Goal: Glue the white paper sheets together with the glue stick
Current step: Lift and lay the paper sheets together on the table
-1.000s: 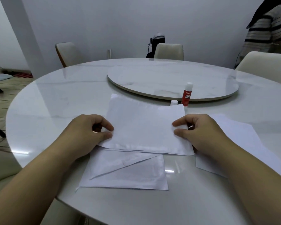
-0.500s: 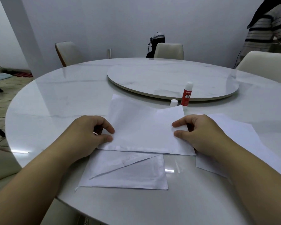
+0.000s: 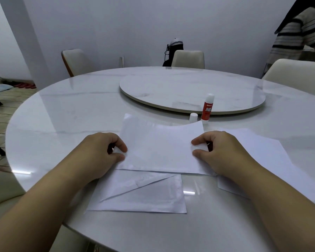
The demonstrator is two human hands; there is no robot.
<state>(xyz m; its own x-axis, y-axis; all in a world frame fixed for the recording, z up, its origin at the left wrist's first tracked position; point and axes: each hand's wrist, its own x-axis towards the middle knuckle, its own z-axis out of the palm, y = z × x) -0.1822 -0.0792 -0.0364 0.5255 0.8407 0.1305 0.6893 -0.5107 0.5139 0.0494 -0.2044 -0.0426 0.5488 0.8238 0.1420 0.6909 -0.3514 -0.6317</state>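
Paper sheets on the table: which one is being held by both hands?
The middle sheet, pinched by the left hand and right hand. The folded sheet nearer the person and the right-side sheet aren't gripped.

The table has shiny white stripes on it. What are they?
Head view: glare, room light bouncing off the glossy table, brightest beside the lower paper sheet and near the left edge; the wide lens also bends the table's rim.
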